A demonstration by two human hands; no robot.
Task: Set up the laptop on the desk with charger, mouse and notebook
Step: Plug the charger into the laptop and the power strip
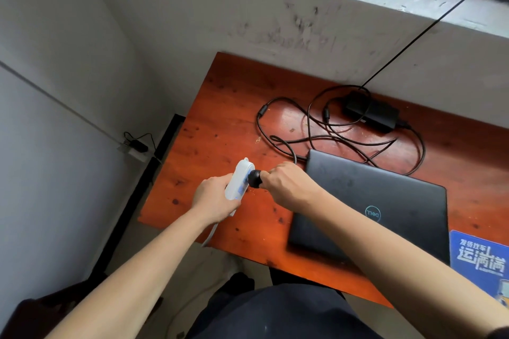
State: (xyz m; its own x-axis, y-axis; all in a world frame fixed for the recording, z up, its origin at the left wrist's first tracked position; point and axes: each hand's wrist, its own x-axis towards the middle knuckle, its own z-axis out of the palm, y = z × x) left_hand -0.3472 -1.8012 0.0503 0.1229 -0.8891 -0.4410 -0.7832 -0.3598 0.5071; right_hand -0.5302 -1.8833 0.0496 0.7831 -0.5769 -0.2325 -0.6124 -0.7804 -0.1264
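Desk edge: the orange desk (220,124) meets the wall behind; bare board lies left of the closed laptop (385,192)
Charger: brick (370,114) and looped cable (283,118) behind the laptop
Writing: Dell logo (372,213) on the lid; "运满满" on the blue notebook (479,259), far right
Left hand (213,198): wrapped round the white power strip (238,181)
Right hand (289,184): curled round the black plug (254,175), against the strip

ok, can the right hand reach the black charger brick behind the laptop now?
Probably not yet: the right hand is busy gripping the black round plug at the white power strip. Otherwise only loose cable lies over the black charger brick.
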